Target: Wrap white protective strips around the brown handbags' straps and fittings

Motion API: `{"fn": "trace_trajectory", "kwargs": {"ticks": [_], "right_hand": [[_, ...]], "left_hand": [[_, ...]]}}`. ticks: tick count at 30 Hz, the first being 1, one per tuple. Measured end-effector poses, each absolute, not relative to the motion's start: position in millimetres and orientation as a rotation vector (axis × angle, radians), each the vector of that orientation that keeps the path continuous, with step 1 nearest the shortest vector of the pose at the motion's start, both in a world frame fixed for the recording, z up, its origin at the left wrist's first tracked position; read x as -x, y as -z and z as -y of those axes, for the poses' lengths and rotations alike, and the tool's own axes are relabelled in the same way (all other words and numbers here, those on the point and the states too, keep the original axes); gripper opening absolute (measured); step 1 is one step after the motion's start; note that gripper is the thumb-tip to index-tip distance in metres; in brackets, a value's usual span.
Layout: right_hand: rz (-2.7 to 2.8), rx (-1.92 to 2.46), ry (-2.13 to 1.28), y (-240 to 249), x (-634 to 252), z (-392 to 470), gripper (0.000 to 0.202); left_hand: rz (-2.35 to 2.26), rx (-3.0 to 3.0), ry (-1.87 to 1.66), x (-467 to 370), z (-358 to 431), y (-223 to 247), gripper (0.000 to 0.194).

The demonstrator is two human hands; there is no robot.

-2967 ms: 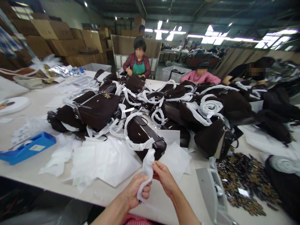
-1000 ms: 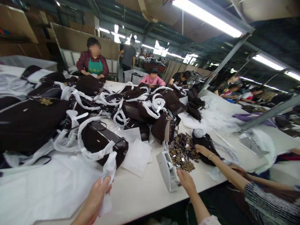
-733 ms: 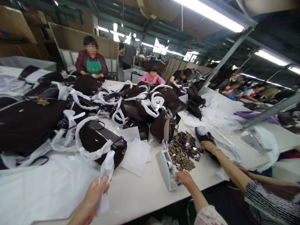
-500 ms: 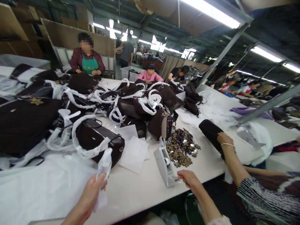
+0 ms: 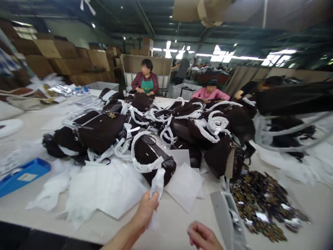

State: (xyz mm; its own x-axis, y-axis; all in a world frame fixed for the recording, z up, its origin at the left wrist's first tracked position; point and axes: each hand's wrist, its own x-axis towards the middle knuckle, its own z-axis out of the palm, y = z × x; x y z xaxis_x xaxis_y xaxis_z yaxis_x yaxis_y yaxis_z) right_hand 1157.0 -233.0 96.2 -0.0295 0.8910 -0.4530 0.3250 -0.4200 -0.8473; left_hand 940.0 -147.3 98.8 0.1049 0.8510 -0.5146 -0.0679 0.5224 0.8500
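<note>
My left hand [image 5: 146, 211] is closed round the white-wrapped end of a strap [image 5: 158, 180]. That strap belongs to a dark brown handbag [image 5: 144, 152], which lies on the table just beyond the hand. At the bottom, left of a grey tape dispenser [image 5: 220, 211], my right hand [image 5: 203, 236] has its fingers curled together. Whatever its fingertips pinch, if anything, is too small to make out. White paper sheets [image 5: 184, 185] lie beside the handbag.
Dark bags with wrapped handles [image 5: 179, 128] are heaped across the table. Bronze-coloured metal charms [image 5: 262, 201] lie right of the dispenser, more white sheets [image 5: 111, 191] and a blue tray [image 5: 28, 177] to the left. A blurred dark bag [image 5: 293, 99] hangs upper right. Co-workers sit opposite.
The view has swung left. My right hand has come away from the dispenser's front end toward my left hand, which still grips the strap. A dark bag now shows raised at the right.
</note>
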Motion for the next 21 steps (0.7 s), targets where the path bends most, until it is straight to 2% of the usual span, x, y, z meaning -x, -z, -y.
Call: {"fn": "trace_trajectory", "kwargs": {"ticks": [3, 5, 14, 21], "right_hand": [[1.221, 1.399, -1.629, -130, -1114, 189, 0.032], [1.244, 1.372, -1.625, -139, -1092, 164, 0.030], [1.246, 1.586, -1.542, -102, -1073, 137, 0.031], [1.177, 1.609, -1.520, -100, -1067, 142, 0.036]], "left_hand": [[-1.286, -0.847, -0.809, -941, 151, -98, 0.033], [-1.277, -0.913, -0.804, -941, 152, -101, 0.031], [-1.219, -0.984, -0.771, -931, 153, -100, 0.025], [-1.117, -1.017, -0.798, -925, 155, -112, 0.033]]}}
